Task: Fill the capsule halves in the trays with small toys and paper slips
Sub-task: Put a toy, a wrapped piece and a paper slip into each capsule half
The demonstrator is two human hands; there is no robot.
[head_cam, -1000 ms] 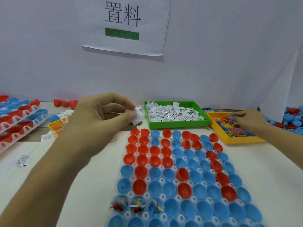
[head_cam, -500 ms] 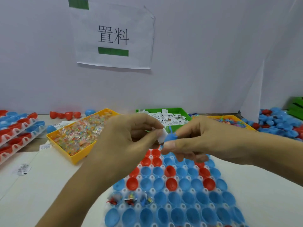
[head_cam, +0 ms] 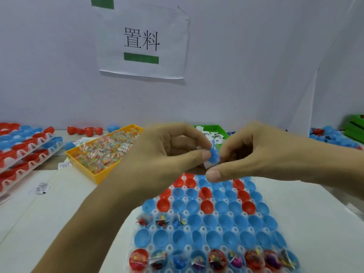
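Above the tray's 12 o'clock edge, I see my left grip and right grip pinching one blue toy with a slip, axis unclear. Bare tabletop lies at 3 o'clock; yellow bin at 10.

- This looks like a small assembly or packing workstation, a hand-work bench in a workshop or factory.
- A printed paper sign with two Chinese characters and green bars is taped to the plain white partition wall behind the bench.
- The white worktable carries a clear tray of many red and blue capsule halves set in rows.
- Bulk stock sits in bins: a yellow bin of wrapped coloured bits and a green bin of paper slips.
- More loaded trays are stacked at the left, and loose capsule halves are heaped at the right.
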